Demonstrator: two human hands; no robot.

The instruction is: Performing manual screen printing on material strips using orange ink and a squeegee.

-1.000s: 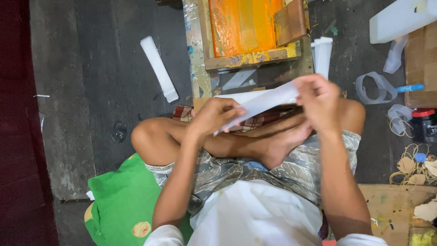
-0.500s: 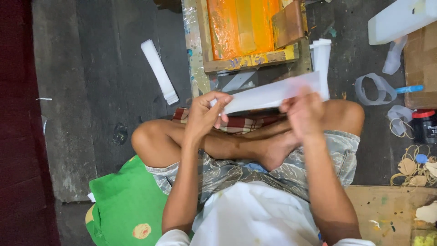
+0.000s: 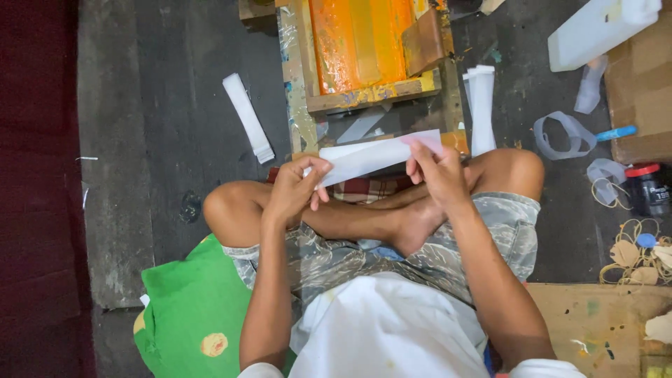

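White paper strip [image 3: 378, 155] judged light, floppy, tearable; pinched at ends, left hand [image 3: 297, 190] at 8 o'clock, right hand [image 3: 437, 171] at 3 o'clock.

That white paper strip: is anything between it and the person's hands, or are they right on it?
Nothing visible stands between them. The left hand pinches one end of the white paper strip and the right hand grips the other end, both directly on the paper. It is held above the crossed legs, in front of the orange printing frame.

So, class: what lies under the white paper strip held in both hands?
Under the white paper strip show a red plaid cloth and the wooden frame's lower edge. Whatever lies directly beneath is covered.
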